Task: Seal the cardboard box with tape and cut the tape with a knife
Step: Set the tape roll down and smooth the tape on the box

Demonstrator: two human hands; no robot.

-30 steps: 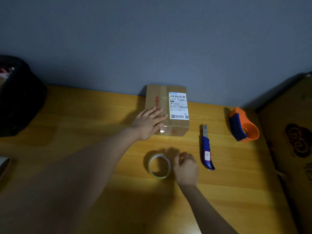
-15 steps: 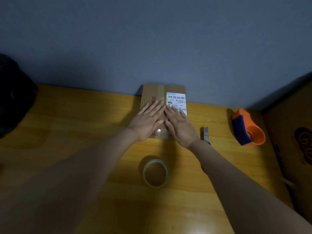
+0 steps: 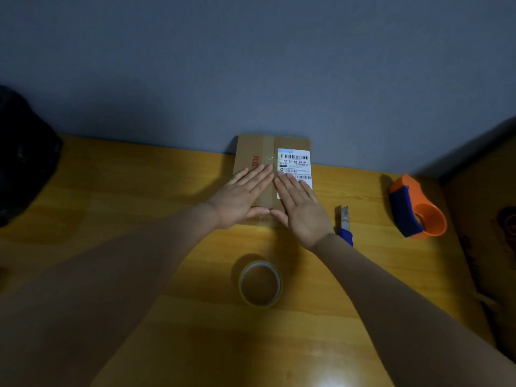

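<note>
At the far left of the wooden worktop (image 3: 111, 219) sits a dark bag (image 3: 25, 177); moving right, our left hand (image 3: 240, 199) lies flat, fingers spread and holding nothing, on the cardboard box (image 3: 259, 152) against the wall; our right hand (image 3: 304, 210) presses beside it, equally open and empty, partly over the shipping label (image 3: 294, 163); a clear tape roll (image 3: 261, 283) lies nearer us, just in front of the box; the blue-handled knife (image 3: 345, 224) rests just right of the right wrist; an orange tape dispenser (image 3: 418, 210) stands well apart. We judge the flaps are being pressed shut before taping; next we would need to lift the roll and find its free end.
</note>
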